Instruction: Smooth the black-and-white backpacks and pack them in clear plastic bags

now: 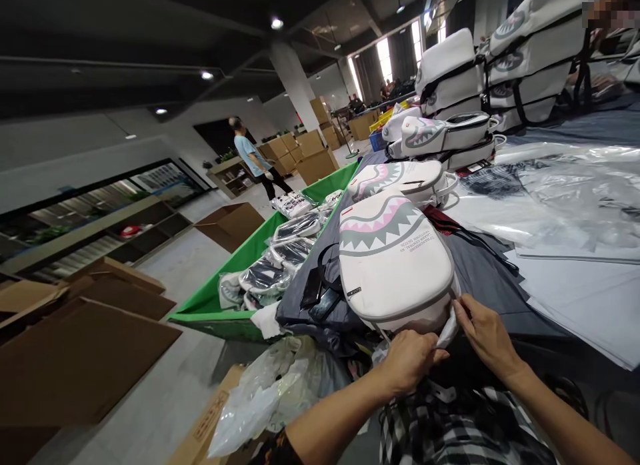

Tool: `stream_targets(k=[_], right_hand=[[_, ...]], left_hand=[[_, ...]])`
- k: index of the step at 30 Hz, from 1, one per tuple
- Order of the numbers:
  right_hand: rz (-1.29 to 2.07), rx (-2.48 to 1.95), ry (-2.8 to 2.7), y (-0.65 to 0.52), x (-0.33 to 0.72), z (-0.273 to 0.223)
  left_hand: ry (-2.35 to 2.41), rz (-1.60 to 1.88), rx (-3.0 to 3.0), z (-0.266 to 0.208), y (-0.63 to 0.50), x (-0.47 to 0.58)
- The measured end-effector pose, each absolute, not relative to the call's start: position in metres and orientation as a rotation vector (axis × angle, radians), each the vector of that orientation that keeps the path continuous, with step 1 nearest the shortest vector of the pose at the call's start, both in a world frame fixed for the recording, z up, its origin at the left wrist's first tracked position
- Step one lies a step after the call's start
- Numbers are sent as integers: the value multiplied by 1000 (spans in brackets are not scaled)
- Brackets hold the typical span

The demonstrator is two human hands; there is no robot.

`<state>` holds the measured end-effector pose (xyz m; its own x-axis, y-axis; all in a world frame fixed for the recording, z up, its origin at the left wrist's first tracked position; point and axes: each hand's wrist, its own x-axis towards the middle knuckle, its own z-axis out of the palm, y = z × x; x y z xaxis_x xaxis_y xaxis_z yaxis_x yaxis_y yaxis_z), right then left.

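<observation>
A white backpack [397,278] with a pink and grey shark-mouth print lies on the dark cloth in front of me, its bottom edge toward me. At its lower right corner, a crumpled white piece [449,329] of thin material stretches between my hands. My left hand [411,359] is closed at its lower end, under the backpack's near edge. My right hand [484,328] pinches the upper end against the backpack's right side. Whether the piece is part of the bag or separate, I cannot tell.
More shark-print backpacks [425,135] and tall stacks [530,58] stand behind. Clear plastic sheets [565,191] cover the table's right. A green bin [210,308] at left holds plastic-wrapped bags. Cardboard boxes [95,358] and a plastic bag [280,385] lie lower left. A person [253,155] walks beyond.
</observation>
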<state>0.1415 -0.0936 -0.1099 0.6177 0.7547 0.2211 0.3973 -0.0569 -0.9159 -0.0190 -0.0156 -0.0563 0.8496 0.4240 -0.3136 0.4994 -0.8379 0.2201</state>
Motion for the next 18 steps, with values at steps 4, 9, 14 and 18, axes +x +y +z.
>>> stream_targets(k=[4, 9, 14, 18], right_hand=[[582, -1534, -635, -81, 136, -132], [443, -1552, -587, -65, 143, -145], [475, -1595, -753, -78, 155, -144], [305, -1754, -853, -140, 224, -115]], left_hand=[[694, -277, 2642, -53, -13, -9], [531, -243, 2850, -54, -4, -9], [411, -203, 3040, -85, 12, -32], [236, 177, 3063, -130, 25, -43]])
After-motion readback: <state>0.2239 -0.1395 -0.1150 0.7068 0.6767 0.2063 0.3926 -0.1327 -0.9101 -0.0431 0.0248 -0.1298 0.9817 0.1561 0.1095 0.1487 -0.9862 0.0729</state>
